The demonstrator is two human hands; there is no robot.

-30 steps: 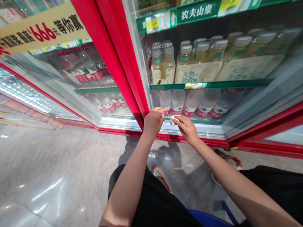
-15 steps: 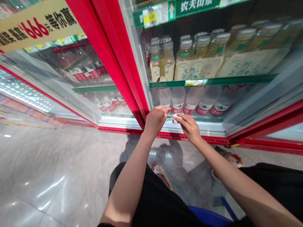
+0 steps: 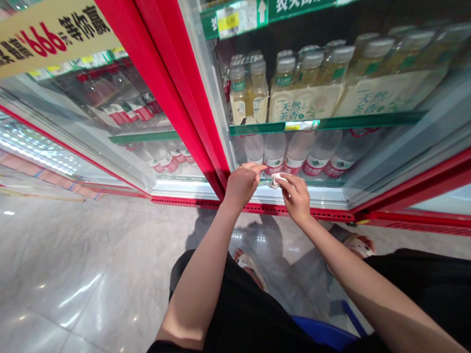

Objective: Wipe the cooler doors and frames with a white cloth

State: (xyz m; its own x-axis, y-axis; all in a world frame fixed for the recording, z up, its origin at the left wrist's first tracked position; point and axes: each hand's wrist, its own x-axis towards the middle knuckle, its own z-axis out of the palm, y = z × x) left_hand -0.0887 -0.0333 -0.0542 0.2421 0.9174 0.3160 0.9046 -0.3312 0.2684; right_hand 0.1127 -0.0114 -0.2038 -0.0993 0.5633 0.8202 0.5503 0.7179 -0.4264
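Observation:
Between the thumb and fingers of my right hand (image 3: 297, 194) is a crumpled white tissue (image 3: 276, 180). It is in front of the glass door of a red-framed drinks fridge, low down by the bottom shelf. To its left, my left hand (image 3: 241, 185) is bent at the wrist near the red door frame (image 3: 190, 95). Its index finger points right and the other fingers are curled; their inner side is hidden. Behind the glass stand clear water bottles (image 3: 274, 152) with red and white labels. Above them are tea bottles (image 3: 312, 89) with cream labels.
A second fridge door (image 3: 141, 143) with red-labelled bottles is on the left, under a yellow banner (image 3: 41, 36). A blue plastic stool or basket (image 3: 322, 333) shows beneath my right arm. Grey glossy tiles (image 3: 87, 264) cover the floor, where my sandalled feet stand.
My right hand has shifted slightly up and right with the tissue, its fingers more upright. My left hand has hardly moved. The view has tilted a little.

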